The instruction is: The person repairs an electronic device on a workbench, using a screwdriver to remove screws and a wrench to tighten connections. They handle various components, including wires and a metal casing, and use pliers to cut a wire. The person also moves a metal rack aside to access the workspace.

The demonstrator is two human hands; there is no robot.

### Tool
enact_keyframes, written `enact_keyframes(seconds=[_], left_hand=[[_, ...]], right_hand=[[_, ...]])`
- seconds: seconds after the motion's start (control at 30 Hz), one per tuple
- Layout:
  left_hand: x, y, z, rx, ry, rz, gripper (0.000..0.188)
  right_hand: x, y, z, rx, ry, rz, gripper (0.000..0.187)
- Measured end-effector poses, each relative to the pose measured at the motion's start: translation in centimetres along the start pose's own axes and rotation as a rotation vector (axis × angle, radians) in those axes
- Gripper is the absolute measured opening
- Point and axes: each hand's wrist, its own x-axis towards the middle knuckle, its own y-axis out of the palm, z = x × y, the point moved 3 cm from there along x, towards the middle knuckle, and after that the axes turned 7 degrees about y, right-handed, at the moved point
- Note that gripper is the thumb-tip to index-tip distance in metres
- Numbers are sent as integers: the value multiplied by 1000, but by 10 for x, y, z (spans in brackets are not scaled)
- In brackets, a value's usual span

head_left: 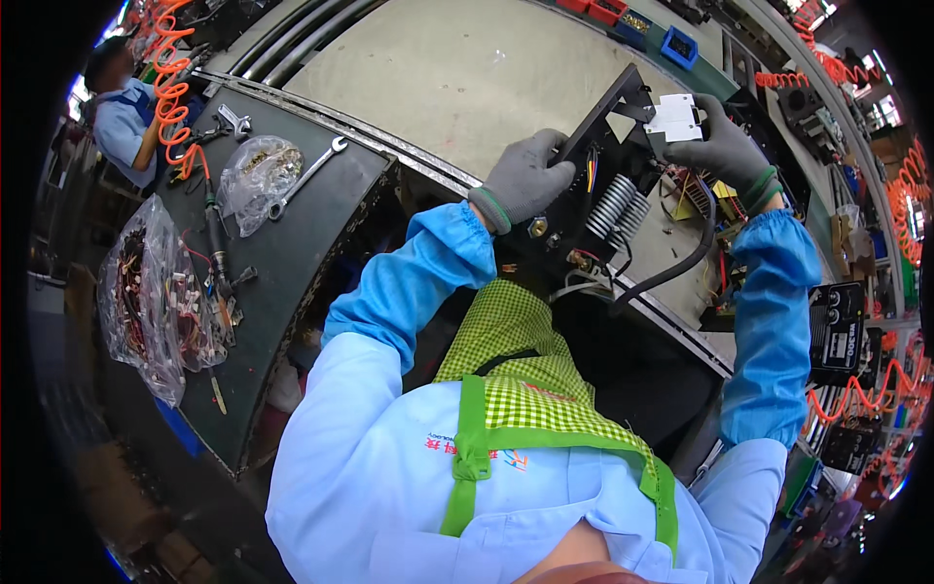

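My gloved left hand grips the near-left edge of a black metal chassis, its fingers wrapped over the rim. A silver coil of metal rings, a brass fitting and coloured wires sit on this chassis. To the right, my gloved right hand pinches a small white plate with notched edges between thumb and fingers. The plate is held close to the black frame; whether it touches cannot be told. Below my right hand a thick black cable curves past bundled wires and electronic parts.
A dark side table at left bears a wrench, bags of small parts and wire harnesses, and a power screwdriver. Orange coiled hoses hang nearby. Beyond stands another person. Parts bins line the far edge.
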Motion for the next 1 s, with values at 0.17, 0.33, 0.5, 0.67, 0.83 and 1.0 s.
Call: enact_keyframes(seconds=[0.17,0.33,0.5,0.67,0.83,1.0], left_hand=[[2,-11,5,-121,-55,5,38],[-19,-64,49,-92,-147,-184,45],[-42,-116,49,-189,-206,-446,41],[-75,-175,41,-556,-151,-611,32],[-145,-240,-12,-31,-12,-806,32],[-240,-325,-6,348,-30,-1099,35]], right_hand=[[-20,-52,-36,268,-95,-14,94],[-69,-106,-38,428,-94,-119,85],[-80,-34,-37,3,-27,-87,98],[-57,64,-50,-832,43,-177,100],[-22,113,-98,-781,177,-150,107],[-32,118,-84,-698,41,-182,109]])
